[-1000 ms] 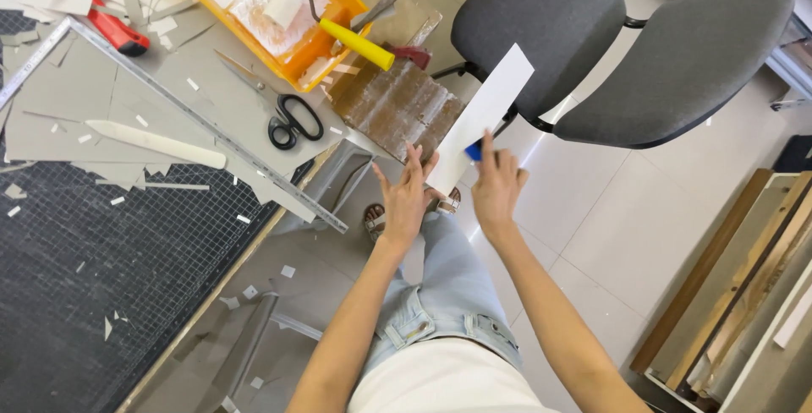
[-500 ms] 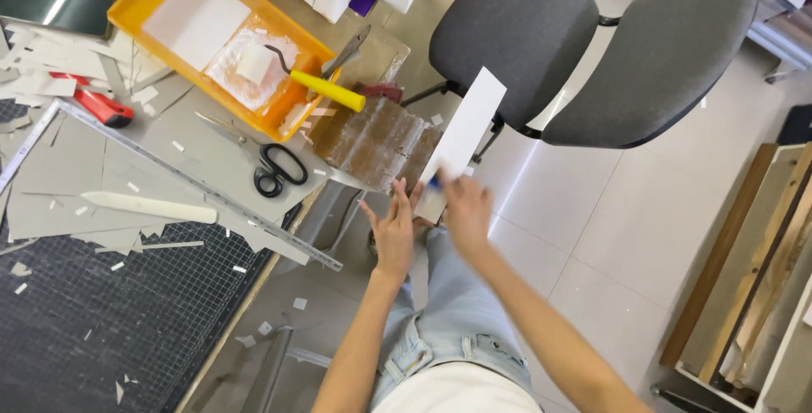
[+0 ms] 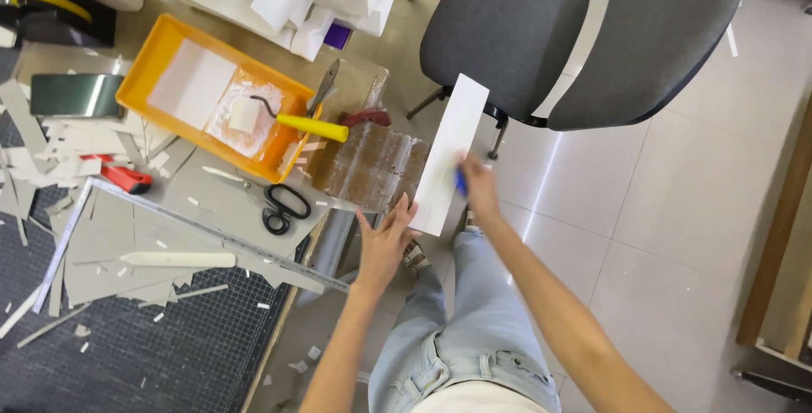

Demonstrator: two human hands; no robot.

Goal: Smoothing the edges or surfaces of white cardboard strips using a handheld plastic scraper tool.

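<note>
I have the long white strip pinned between both hands, out past the counter edge and above my knees. My left hand is spread open, fingers apart, its fingertips touching the strip's near end from the left. My right hand presses against the strip's right edge with a small blue tool in its grip; how tightly it is closed I cannot tell. The strip's long axis runs away from me, up and slightly right, toward the grey chair. Just left of my left hand lies a brown glue-stained board, then scissors and a yellow tray. Pale floor tiles lie beneath.
</note>
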